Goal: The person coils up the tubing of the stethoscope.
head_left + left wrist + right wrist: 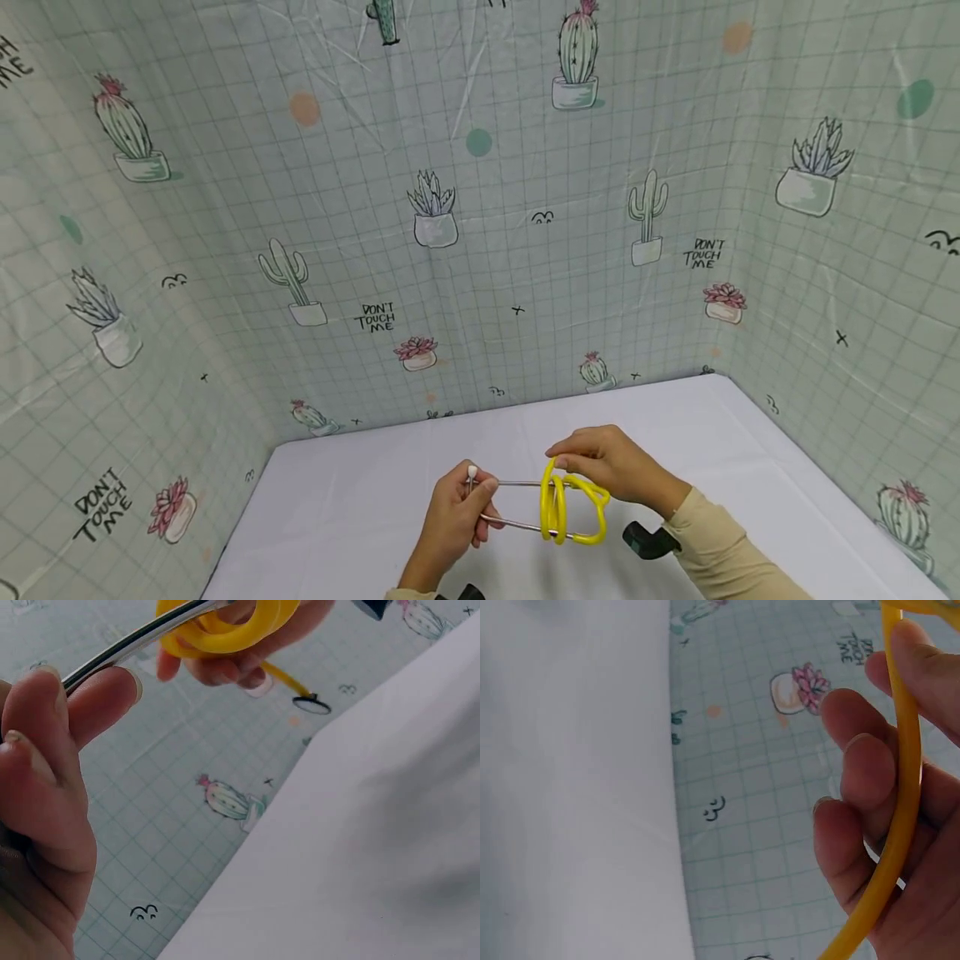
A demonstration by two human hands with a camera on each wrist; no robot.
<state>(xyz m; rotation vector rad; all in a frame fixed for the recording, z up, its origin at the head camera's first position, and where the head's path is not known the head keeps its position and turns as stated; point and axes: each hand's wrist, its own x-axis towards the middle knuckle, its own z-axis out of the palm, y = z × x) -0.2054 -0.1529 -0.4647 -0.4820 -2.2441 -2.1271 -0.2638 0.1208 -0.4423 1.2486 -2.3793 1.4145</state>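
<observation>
Grasping a stethoscope (557,512), both hands hold it over the white table (337,517) in the lower part of the frame, just right of centre. The left hand (459,505) has its grip clasped on the two metal tubes (517,483); a white ear tip (472,472) projects above its thumb. The right hand (617,463) has its grip pinched on the yellow tube (552,515) at the top of its loops. These loops run around the metal tubes, and a further yellow bend extends to their right, below the right hand. In the right wrist view, the yellow tube crosses the palm and leaves at the bottom of the frame, right of centre. In the left wrist view, a round end piece (311,703) hangs from the yellow tube at upper right. A cloth (480,275) printed with cacti fills the upper frame. A black device (648,542) sits beside the right sleeve (720,542) at lower right
</observation>
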